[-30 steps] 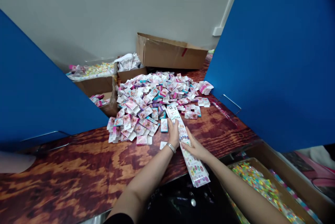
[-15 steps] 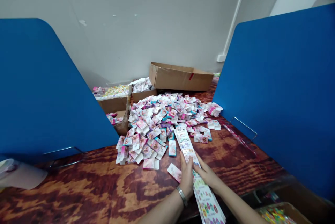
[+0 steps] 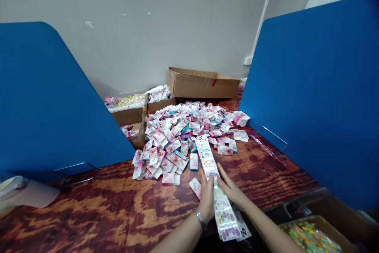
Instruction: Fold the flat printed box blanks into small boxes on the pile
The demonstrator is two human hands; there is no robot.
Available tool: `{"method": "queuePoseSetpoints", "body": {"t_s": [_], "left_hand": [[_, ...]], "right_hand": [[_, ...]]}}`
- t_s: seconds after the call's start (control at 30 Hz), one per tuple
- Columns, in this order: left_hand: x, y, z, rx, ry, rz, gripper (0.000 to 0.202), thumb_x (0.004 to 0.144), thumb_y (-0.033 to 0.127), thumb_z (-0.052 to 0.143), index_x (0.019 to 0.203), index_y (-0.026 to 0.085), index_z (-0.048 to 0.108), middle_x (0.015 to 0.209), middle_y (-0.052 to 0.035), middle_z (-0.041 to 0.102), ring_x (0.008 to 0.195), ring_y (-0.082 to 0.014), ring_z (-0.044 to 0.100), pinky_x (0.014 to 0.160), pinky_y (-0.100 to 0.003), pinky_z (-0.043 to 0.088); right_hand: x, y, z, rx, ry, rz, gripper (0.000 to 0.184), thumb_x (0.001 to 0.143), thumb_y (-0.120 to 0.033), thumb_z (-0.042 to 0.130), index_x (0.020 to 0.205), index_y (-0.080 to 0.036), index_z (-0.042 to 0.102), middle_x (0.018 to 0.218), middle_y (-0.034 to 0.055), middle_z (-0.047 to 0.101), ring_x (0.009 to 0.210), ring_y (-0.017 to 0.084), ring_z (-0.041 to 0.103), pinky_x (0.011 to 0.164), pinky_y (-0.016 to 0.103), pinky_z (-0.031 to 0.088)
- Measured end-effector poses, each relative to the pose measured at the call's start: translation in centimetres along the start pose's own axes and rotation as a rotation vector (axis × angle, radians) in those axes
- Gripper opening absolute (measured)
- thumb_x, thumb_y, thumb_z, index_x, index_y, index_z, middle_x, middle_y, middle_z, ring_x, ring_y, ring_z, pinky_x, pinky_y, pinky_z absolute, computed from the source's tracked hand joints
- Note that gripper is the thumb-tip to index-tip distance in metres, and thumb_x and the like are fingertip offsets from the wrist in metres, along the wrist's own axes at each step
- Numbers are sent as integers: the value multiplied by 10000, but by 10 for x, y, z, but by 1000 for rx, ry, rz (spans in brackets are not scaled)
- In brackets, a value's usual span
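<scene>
Long white strips of nail stickers [image 3: 225, 216], printed with rows of small coloured shapes, lie stacked between my two hands. My left hand [image 3: 207, 195], with a metal band at the wrist, grips the stack's left edge, thumb on top. From the other side, my right hand [image 3: 232, 190] closes on the right edge. The far end of the strips reaches a heap of small printed boxes [image 3: 177, 126] in pink, blue and purple. Near the hands lie a single blue-edged box [image 3: 194, 162] and another small box [image 3: 195, 187], partly hidden by my left hand.
Blue dividers [image 3: 53, 99] stand left and right on the wood-patterned table [image 3: 97, 213]. At the back are a long cardboard box [image 3: 204, 85] and smaller filled boxes. A white tub [image 3: 32, 193] lies at left; a bin of colourful pieces [image 3: 310, 237] sits lower right.
The near ends of the strips have swung left and fanned apart, showing another strip underneath. Both hands still hold the stack. The view has shifted slightly.
</scene>
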State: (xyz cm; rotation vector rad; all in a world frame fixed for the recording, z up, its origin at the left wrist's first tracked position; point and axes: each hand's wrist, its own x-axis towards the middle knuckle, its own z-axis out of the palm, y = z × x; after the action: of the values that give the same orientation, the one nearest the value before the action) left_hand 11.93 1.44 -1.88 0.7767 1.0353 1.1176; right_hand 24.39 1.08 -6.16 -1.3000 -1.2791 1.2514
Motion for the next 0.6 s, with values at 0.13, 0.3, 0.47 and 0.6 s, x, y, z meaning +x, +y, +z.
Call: {"method": "queuePoseSetpoints", "body": {"t_s": [0.13, 0.3, 0.47, 0.6], "left_hand": [[-5, -1, 4, 26, -30, 45, 785, 838, 525, 565, 1489, 255, 221, 1539, -70, 299, 1432, -221, 254, 1172, -316, 225], [-19, 19, -21, 219, -174, 198, 635, 888, 445, 531, 1458, 264, 319, 1540, -55, 301, 1428, -220, 264, 1186, -361, 185], [-51, 14, -77, 714, -218, 508, 486, 873, 369, 567, 1347, 281, 509, 1485, -74, 397, 1421, -270, 269, 1188, -442, 146], [-54, -5, -99, 1113, -292, 556, 466, 885, 344, 533, 1349, 318, 499, 1536, -65, 305, 1452, -319, 162, 1169, -535, 134]], "right_hand": [[-3, 4, 7, 96, 6, 23, 728, 868, -633, 486, 1484, -319, 256, 1537, 16, 309, 1423, 231, 266, 1166, 458, 218], [-14, -2, -5, 116, 18, 72, 765, 860, -621, 518, 1495, -345, 191, 1544, 33, 295, 1407, 239, 304, 1131, 484, 292], [-42, 6, -12, 181, 102, 56, 768, 874, -609, 511, 1502, -321, 178, 1546, 78, 289, 1377, 232, 367, 1118, 468, 326], [-55, 5, -3, 256, 178, 39, 738, 885, -634, 458, 1493, -275, 242, 1527, 112, 324, 1347, 235, 414, 1112, 453, 344]]}}
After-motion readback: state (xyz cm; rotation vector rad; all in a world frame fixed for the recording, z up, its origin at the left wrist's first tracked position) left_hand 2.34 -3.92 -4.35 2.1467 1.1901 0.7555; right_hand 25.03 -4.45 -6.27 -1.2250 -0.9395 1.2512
